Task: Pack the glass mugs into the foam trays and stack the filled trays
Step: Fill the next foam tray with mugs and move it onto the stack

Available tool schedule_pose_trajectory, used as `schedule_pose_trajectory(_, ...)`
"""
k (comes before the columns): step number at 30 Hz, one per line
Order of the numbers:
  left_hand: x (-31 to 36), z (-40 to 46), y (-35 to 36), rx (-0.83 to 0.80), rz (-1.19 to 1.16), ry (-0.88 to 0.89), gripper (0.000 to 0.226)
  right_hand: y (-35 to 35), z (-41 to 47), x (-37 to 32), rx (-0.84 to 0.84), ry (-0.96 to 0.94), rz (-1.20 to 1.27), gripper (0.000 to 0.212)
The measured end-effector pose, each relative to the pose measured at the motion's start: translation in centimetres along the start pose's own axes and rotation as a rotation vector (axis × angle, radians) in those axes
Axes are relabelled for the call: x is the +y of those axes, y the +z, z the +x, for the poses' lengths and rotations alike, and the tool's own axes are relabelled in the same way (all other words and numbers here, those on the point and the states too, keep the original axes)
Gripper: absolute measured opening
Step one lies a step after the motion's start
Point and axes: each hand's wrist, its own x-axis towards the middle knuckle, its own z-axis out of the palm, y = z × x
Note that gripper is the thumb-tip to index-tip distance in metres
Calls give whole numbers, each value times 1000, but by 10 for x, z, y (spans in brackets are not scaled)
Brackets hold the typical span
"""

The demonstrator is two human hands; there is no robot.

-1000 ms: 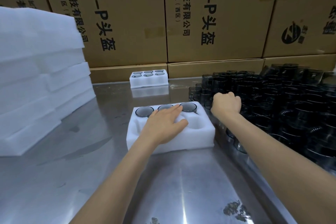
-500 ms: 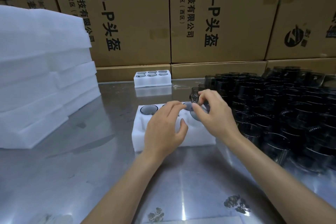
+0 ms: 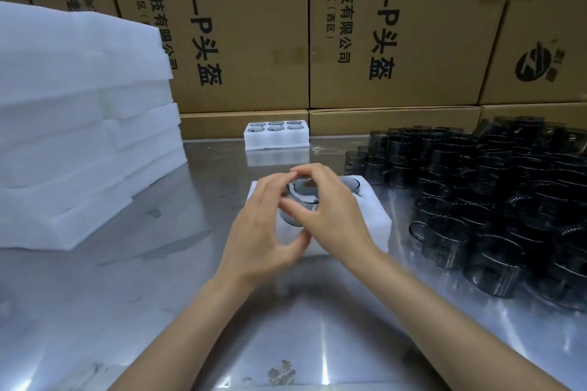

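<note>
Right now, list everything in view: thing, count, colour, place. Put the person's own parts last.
near foam tray: one, white, table centre, under both hands; one seated mug shows at its back right, other pockets hidden.
held glass mug: one, smoky grey, over the near tray, between both hands.
far foam tray: one, white, back of the table, six mugs in it.
loose glass mugs: too many to count, dark grey, piled at the right.
foam stack: several layers, white, at the left.
cardboard boxes: several, brown with black print, behind the table.
table: one, shiny metal.
left hand: grip on the held mug.
right hand: grip on the same mug.
</note>
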Motion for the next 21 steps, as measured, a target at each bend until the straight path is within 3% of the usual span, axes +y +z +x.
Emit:
schedule_pose_trajectory(6,-18,-3,-18,113,-116,-181,66,27,7,-15,-79,-31,-15,43)
schedule_pose_trajectory(12,-26,-8,-21,59,-142,-310,76,45,11,-18,-109,47,-137,45)
schedule_pose_trajectory(21,-30,-11,-24,11,-100,-279,65,43,15,-21,-183,116,-212,49)
